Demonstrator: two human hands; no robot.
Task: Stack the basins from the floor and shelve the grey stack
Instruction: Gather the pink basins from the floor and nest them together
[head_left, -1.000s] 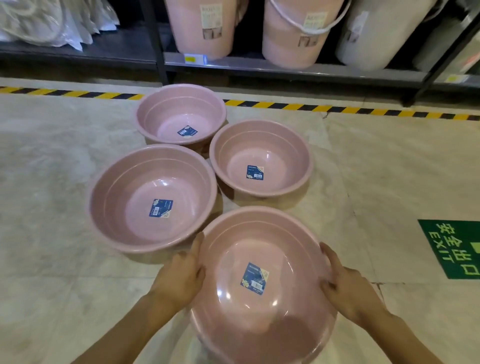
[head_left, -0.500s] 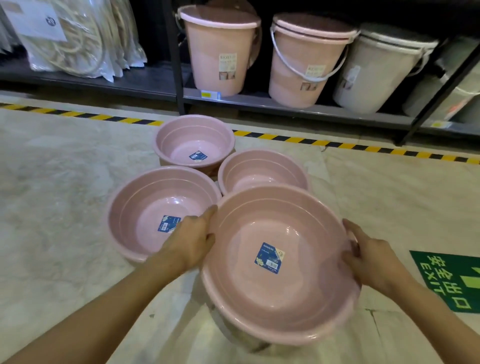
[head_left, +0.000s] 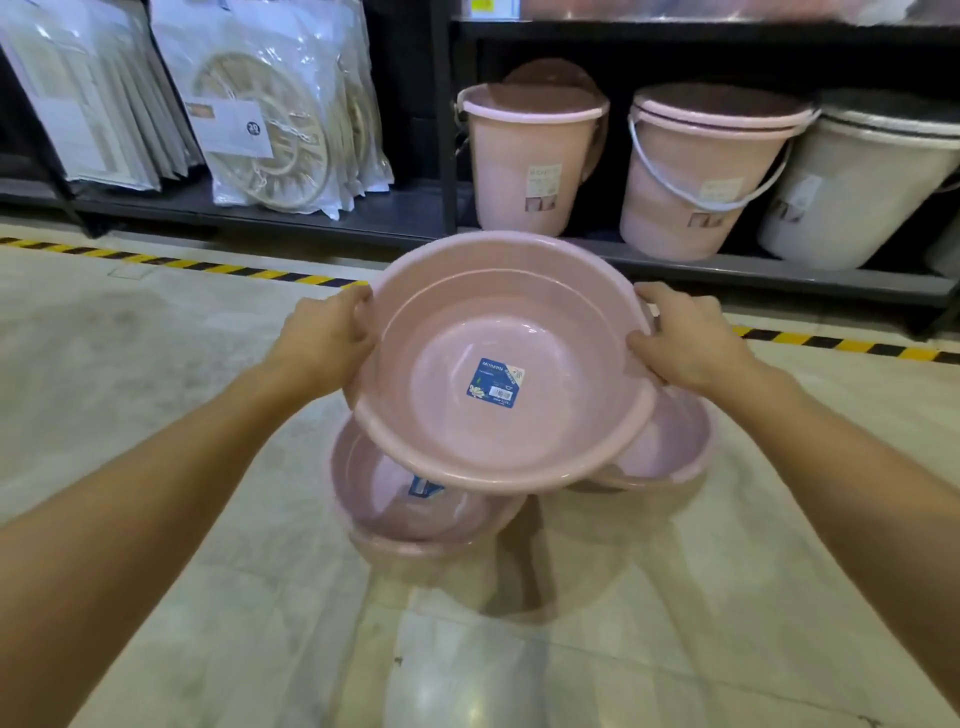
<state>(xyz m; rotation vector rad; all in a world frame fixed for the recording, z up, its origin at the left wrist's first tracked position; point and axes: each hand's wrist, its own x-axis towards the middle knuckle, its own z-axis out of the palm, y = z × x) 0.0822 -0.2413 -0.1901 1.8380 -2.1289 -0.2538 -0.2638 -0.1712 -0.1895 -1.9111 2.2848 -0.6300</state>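
The person holds a pink basin (head_left: 498, 364) up off the floor (head_left: 156, 395), tilted so its inside faces the camera, a blue label (head_left: 495, 383) stuck to its bottom. The left hand (head_left: 324, 338) grips the rim on the left side, fingers curled over the edge; the right hand (head_left: 685, 338) grips the opposite rim, thumb inside and fingers wrapped behind. Below the held basin, two more pink basins rest on the floor: one at lower left (head_left: 415, 509) with a bit of blue sticker showing, and one at lower right (head_left: 670, 447), both partly hidden by it. Behind, a dark shelf (head_left: 727, 265) carries two pink lidded buckets (head_left: 530, 161) (head_left: 696, 176) and a grey-white bucket (head_left: 852, 192). To the left stand bagged goods (head_left: 280, 109). A yellow-black striped tape (head_left: 208, 262) runs along the floor before the shelving
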